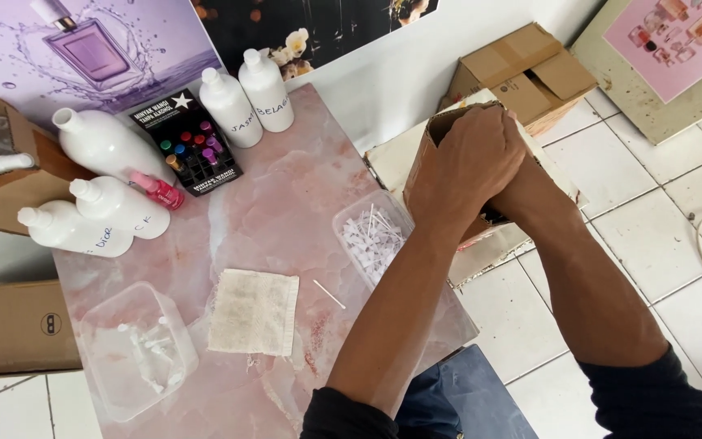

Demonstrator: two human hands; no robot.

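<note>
brown cardboard box (426, 154) stands just off the right edge of the pink marble table (286, 203); the left hand (465, 158) is closed over its open top, and the right hand (522, 175) lies mostly hidden behind, its grip impossible to tell. white bottles (247, 102) with handwritten labels flank a black sample card (188, 142). a purple perfume poster (83, 49) hangs behind.

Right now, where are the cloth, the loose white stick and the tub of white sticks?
cloth (253, 312), head view, middle of the fabric
loose white stick (329, 294), head view, mid-length
tub of white sticks (349, 213), head view, left rim
</note>
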